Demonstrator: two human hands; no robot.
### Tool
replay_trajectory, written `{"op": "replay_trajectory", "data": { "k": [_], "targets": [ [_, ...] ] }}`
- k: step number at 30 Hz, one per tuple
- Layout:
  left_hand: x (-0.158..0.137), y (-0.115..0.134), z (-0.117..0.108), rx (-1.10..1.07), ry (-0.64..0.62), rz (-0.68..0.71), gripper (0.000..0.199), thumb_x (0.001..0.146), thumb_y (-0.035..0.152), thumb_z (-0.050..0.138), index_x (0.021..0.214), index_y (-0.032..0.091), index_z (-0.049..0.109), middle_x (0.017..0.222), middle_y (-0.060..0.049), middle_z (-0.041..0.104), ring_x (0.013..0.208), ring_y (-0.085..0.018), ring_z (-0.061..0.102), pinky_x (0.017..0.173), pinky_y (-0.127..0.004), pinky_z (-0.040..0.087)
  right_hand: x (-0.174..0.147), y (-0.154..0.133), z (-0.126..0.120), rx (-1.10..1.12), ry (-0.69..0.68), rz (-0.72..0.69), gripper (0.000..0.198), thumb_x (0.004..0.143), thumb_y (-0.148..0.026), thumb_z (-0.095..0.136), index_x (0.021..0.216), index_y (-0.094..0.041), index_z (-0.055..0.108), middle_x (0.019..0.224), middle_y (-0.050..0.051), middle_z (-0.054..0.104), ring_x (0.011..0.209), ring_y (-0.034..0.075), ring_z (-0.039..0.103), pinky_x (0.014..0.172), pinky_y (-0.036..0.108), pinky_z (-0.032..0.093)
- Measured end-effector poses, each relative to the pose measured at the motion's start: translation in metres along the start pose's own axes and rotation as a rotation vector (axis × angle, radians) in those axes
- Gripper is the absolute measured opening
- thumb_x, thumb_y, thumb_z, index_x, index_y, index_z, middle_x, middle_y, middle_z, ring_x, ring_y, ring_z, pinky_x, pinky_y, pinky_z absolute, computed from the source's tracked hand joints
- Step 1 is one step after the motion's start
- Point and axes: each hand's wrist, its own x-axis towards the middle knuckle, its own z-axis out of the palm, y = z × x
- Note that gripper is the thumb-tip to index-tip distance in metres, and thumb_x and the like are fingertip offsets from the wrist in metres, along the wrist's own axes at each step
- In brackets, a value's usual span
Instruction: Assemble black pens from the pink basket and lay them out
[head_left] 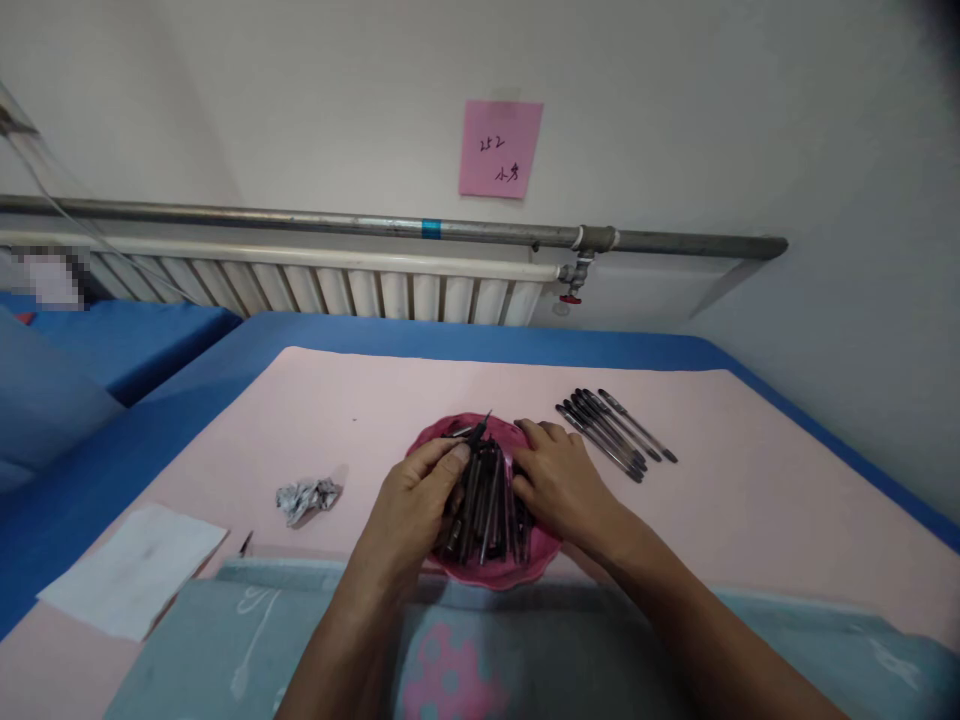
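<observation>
Pink bowl is holding jumbled pens, uncountable, which a bump could spill; the left hand is pinching one dark pen, the right hand is resting over the bowl, grip unclear; roughly seven loose pens, one foil wad, one paper are flanking it

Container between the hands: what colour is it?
The container is deep pink, best seen in the head view, the only one.

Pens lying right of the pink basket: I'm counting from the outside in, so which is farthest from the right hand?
The rightmost pen, at the group's outer edge; the other pens lie to its left, nearer the right hand.
</observation>
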Motion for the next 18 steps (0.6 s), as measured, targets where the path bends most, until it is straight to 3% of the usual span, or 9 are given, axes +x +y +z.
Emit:
{"op": "replay_trajectory", "data": {
  "k": [7, 12, 18],
  "targets": [
    [-0.0009, -0.0016, -0.0004, -0.009, -0.031, 0.019, 0.028, 0.074, 0.042, 0.056, 0.093, 0.022, 0.064, 0.049, 0.007, 0.042, 0.037, -0.003, 0.027, 0.040, -0.018, 0.025, -0.0007, -0.0003, 0.0022, -0.042, -0.003, 0.004, 0.021, 0.078, -0.021, 0.047, 0.081, -0.017, 0.067, 0.117, 0.013, 0.052, 0.098, 0.030, 0.045, 0.074, 0.039, 0.032],
    [0.0002, -0.0052, -0.0017, -0.020, -0.037, 0.036, 0.029, 0.074, 0.042, 0.056, 0.093, 0.022, 0.064, 0.055, 0.005, 0.047, 0.043, -0.005, 0.036, 0.043, -0.018, 0.029, -0.0003, -0.0001, 0.0028, -0.017, -0.029, 0.013, 0.019, 0.077, -0.024, 0.050, 0.083, -0.019, 0.068, 0.119, 0.011, 0.051, 0.097, 0.030, 0.045, 0.074, 0.038, 0.033],
    [0.0025, -0.0084, -0.0033, 0.014, -0.049, 0.076, 0.030, 0.076, 0.043, 0.054, 0.094, 0.021, 0.064, 0.053, 0.006, 0.042, 0.043, -0.005, 0.032, 0.042, -0.017, 0.026, -0.0008, -0.0012, 0.0003, 0.037, -0.065, 0.035, 0.018, 0.073, -0.020, 0.052, 0.083, -0.020, 0.067, 0.118, 0.011, 0.051, 0.096, 0.029, 0.045, 0.076, 0.037, 0.033]
  ]
}}
